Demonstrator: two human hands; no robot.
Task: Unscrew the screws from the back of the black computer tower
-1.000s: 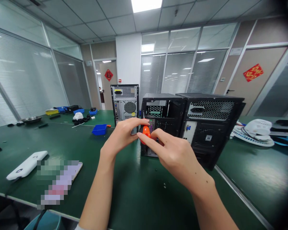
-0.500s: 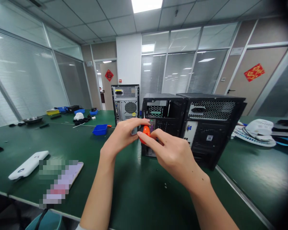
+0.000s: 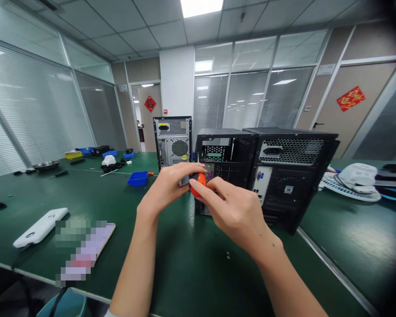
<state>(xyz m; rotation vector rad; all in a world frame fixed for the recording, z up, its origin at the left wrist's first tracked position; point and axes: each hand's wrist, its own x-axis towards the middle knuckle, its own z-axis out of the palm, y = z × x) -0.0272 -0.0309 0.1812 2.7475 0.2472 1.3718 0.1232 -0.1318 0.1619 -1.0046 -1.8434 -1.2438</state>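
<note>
Both my hands meet in front of a black computer case (image 3: 231,163) that stands with its rear panel toward me. Between them is an orange screwdriver handle (image 3: 200,180), pointed at the case's rear panel. My left hand (image 3: 166,187) curls its fingers over the handle from the left. My right hand (image 3: 232,207) pinches the handle with thumb and forefinger from the right. The tip of the tool is hidden behind my fingers.
A second black case (image 3: 293,171) stands right beside the first, and a grey-backed case (image 3: 172,141) stands behind. On the green table (image 3: 185,273) lie a white power bank (image 3: 39,227), a phone (image 3: 89,246), a blue tray (image 3: 137,178) and, at right, a white device (image 3: 356,178).
My right hand has shifted slightly left and down around the orange handle; my left hand keeps its place. The view has barely drifted.
</note>
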